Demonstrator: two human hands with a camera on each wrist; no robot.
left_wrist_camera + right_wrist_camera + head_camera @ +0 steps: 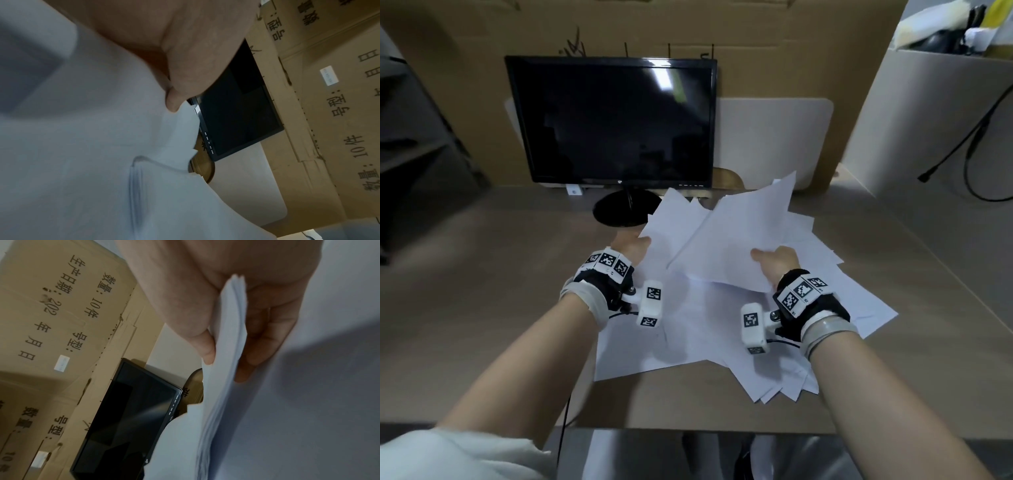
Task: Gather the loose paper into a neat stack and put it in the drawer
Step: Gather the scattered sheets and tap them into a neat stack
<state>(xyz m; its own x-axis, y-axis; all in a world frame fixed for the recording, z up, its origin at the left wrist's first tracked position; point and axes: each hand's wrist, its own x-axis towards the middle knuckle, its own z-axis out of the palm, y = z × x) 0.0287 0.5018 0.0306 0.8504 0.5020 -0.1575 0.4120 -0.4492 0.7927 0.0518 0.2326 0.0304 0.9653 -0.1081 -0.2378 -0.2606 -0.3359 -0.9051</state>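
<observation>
— What did you have in the hands at that moment?

— My right hand (777, 262) pinched a bundle of white sheets (739, 240) at its near edge. In the right wrist view my thumb (205, 352) lay on one face of the bundle and my fingers (265, 339) were curled against the other, with the edges of several sheets showing between them. The bundle was lifted and tilted, its far corner pointing up towards the monitor (613, 120).

— And the left?

— My left hand (630, 248) gripped another lot of sheets (674, 222) at their left edge. In the left wrist view my thumb tip (173, 104) pressed down on the top sheet; the fingers underneath were hidden by paper, so I could not tell how they lay.

— Where was the rest of the paper?

— The loose paper (722, 329) lay spread in an untidy fan on the surface (482, 291), right of centre, under and in front of both hands, with corners jutting towards the near edge and the right side. No drawer showed in any view.

— Anything else around?

— The monitor stood dark on its round base at the back of the surface, just beyond the paper. Behind it was a cardboard wall (465, 68) with printed lettering, and a black cable (979, 144) hung on the right.
</observation>
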